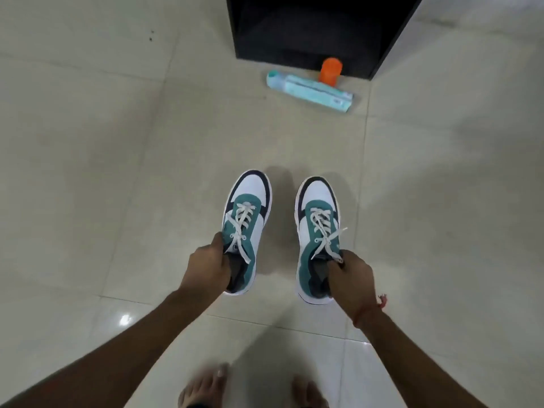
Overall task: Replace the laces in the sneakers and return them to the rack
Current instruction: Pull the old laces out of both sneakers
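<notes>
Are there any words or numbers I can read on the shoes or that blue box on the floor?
None can be read.
Blue box: has print, too blurred to read.
Left sneaker tongue: small mark, too small to read.
Right sneaker: no words visible.
Orange bottle: no label visible.

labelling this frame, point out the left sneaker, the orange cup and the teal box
left sneaker [250,198]: head view, on its white toe panel.
orange cup [331,71]: head view, on its side wall.
teal box [312,91]: head view, on its long top face.
</notes>
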